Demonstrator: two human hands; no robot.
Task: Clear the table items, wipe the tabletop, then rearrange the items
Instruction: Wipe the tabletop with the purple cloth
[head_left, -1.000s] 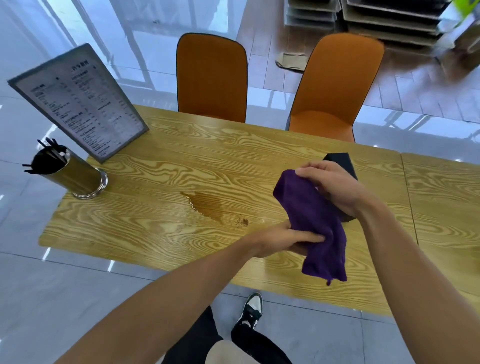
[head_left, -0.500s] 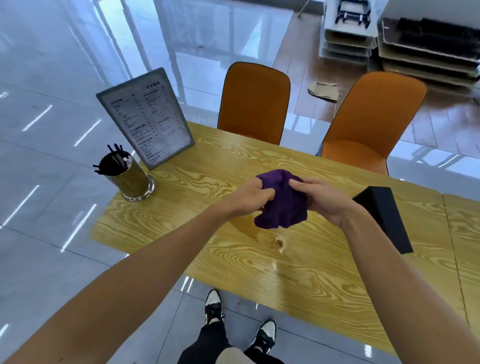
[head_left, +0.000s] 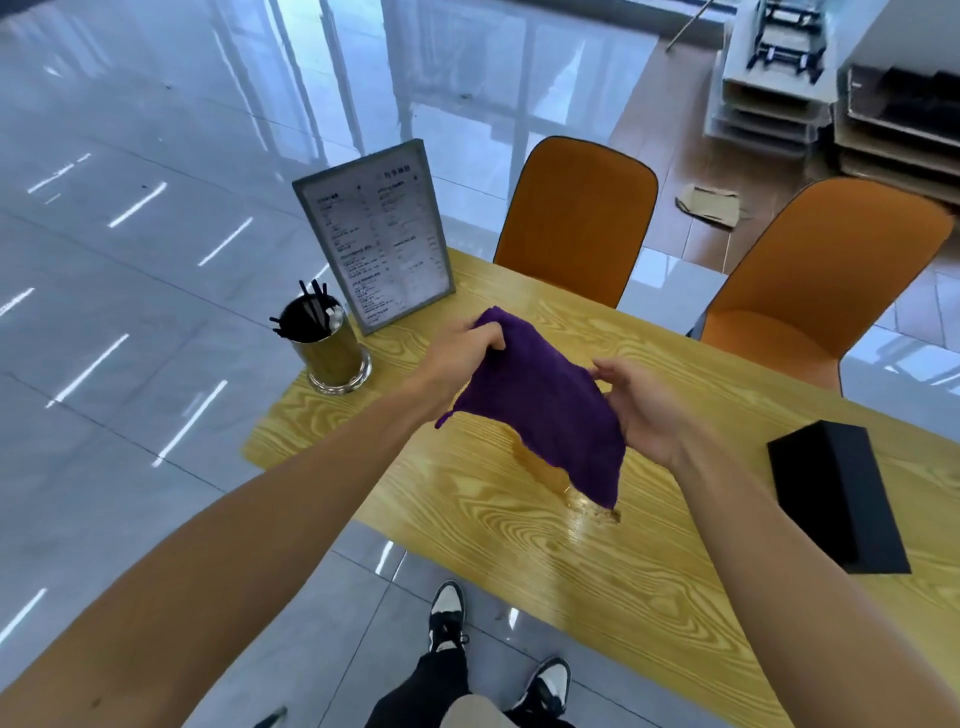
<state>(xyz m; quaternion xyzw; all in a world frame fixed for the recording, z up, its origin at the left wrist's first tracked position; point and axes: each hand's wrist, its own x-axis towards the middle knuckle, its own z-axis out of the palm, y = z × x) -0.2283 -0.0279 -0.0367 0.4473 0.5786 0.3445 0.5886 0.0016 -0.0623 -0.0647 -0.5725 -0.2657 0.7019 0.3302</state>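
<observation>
2 hands hold the purple cloth (head_left: 545, 405) above the wooden table (head_left: 597, 561): your left hand (head_left: 457, 358) pinches its far corner, your right hand (head_left: 644, 410) grips the near edge with fingers curled. The wet spill (head_left: 576, 499) lies just under the hanging corner. If you wipe wide toward the left, I judge the cloth may catch the menu stand (head_left: 379, 234), which could tip over. The black box (head_left: 836, 499) sits well apart. The metal holder (head_left: 330, 345) contains black sticks (head_left: 311, 301), perhaps straws or chopsticks.
</observation>
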